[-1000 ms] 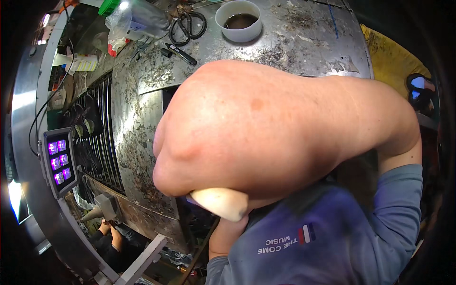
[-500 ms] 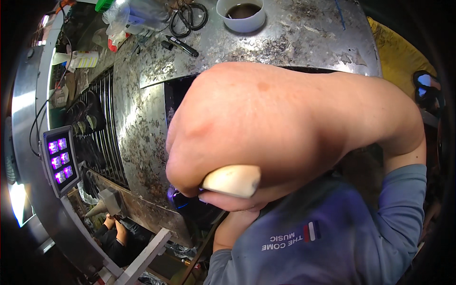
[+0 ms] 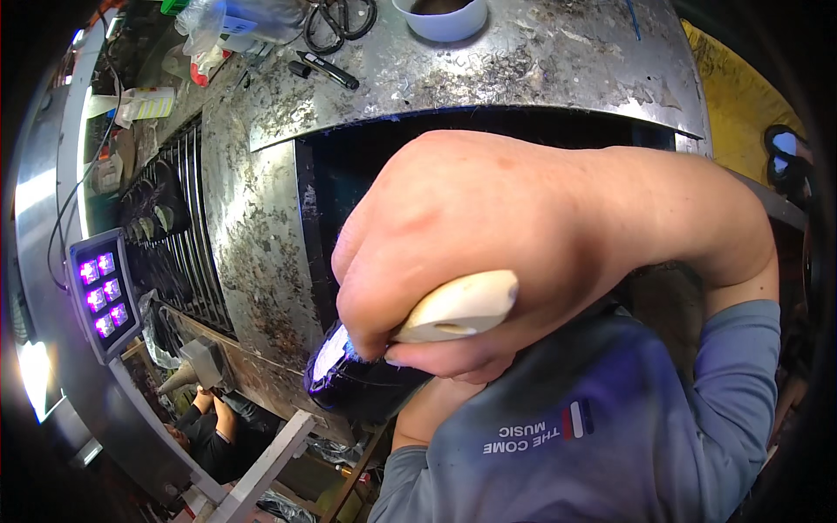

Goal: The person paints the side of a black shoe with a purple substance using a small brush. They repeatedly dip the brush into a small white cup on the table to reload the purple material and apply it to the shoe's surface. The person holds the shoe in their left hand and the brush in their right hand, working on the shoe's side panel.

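My right hand [image 3: 471,235] fills the middle of the head view, its fingers closed round a brush with a pale wooden handle [image 3: 458,305]. Bluish bristles show just below the fingertips. Under them is a dark shoe [image 3: 370,388], its toe at the left. A bright whitish patch on the shoe glows violet-blue beside the bristles. The bristles look to be at the shoe's edge; whether they touch it I cannot tell. My left forearm [image 3: 429,417] runs up behind my right hand, which hides my left hand and its fingers.
A worn metal workbench [image 3: 540,74] with a dark opening lies ahead. On it are a white bowl [image 3: 445,22] of dark liquid, black scissors [image 3: 327,30] and a black marker [image 3: 330,70]. A violet lamp [image 3: 105,292] stands left, near a rack [image 3: 205,235] with dark shoes. Another person's hands [image 3: 214,410] show lower left.
My right hand has moved right and slightly down with the brush, whose handle is now tilted more steeply. More of the dark shoe and its bright patch show. The bench sits slightly higher in view.
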### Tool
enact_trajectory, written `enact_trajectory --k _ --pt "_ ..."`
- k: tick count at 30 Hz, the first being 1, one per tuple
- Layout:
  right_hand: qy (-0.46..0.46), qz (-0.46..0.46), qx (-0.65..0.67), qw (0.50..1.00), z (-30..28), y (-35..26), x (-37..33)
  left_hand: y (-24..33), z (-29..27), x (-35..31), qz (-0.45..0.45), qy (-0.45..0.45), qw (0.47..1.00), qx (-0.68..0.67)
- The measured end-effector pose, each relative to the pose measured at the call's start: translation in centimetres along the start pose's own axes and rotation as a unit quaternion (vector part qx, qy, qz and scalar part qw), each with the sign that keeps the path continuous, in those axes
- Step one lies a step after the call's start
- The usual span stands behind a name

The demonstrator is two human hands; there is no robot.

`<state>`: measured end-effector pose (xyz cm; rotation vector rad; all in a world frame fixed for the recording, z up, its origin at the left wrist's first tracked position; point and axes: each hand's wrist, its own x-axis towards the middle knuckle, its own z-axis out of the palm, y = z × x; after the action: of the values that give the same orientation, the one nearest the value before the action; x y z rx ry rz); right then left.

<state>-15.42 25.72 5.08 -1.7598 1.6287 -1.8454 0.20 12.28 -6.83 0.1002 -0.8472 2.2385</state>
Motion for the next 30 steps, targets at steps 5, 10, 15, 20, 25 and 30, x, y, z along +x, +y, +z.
enact_trajectory --k 5,10,15,20,25,30 --pt "-0.004 0.048 0.016 0.999 -0.6 -0.4 -0.4 -0.9 -0.8 0.2 0.04 -0.056 0.997 -0.035" --pt "-0.018 0.057 0.016 0.998 -0.7 0.0 -0.6 -0.9 0.1 0.4 0.022 -0.025 0.999 -0.027" --pt "-0.041 0.039 -0.014 0.998 -1.0 0.7 -0.6 -0.7 -0.4 0.5 -0.007 -0.042 0.997 -0.062" --pt "-0.064 0.041 -0.037 0.996 -1.8 1.0 -0.4 -1.1 -0.4 0.0 0.017 -0.045 0.996 -0.069" --pt "-0.057 0.068 -0.039 0.995 -2.6 0.5 -0.6 -0.6 -1.2 -0.5 -0.007 -0.078 0.993 -0.086" --pt "-0.024 0.113 -0.044 0.992 -3.2 0.8 -1.7 -0.3 -0.4 -0.9 -0.006 -0.019 0.998 -0.058"
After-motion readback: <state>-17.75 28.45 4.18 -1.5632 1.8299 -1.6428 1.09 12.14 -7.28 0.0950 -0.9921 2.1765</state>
